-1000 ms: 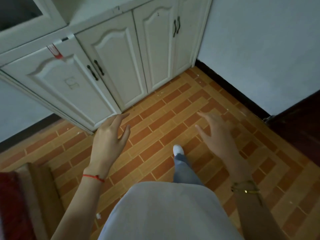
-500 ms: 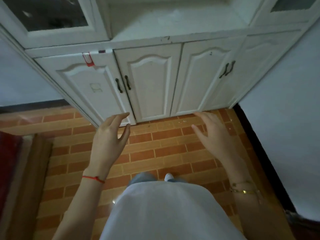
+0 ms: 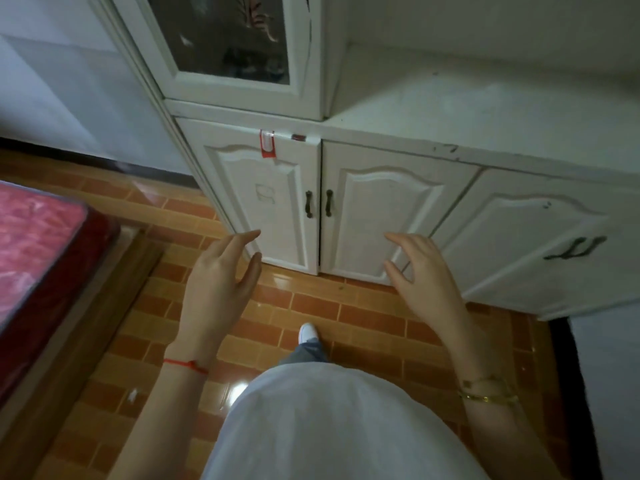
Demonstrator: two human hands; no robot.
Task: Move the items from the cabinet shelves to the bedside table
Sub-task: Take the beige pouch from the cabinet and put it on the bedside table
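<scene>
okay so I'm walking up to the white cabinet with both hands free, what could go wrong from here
1. The floor tiles look glossy with reflected glare, so a quick step could slip.
2. The bed frame sits close on your left; turning away with items, you might clip it.
3. The lower doors are closed and the glass door shows only blurred shapes, so fragile contents could be behind it; open gently. Left hand and right hand hold nothing.

**Wearer's clothing and wristwear**

Bare forearms, no sleeves in view. Left hand [image 3: 218, 289]: thin red string bracelet [image 3: 185, 364] at the wrist, knotted, a short tail showing. Right hand [image 3: 427, 282]: gold-toned bangle with a fine gold chain [image 3: 486, 389] at the wrist. Pale grey-white top [image 3: 329, 427] over the torso. Blue-grey denim trouser leg [image 3: 306, 353]. White shoe toe [image 3: 307, 332].
</scene>
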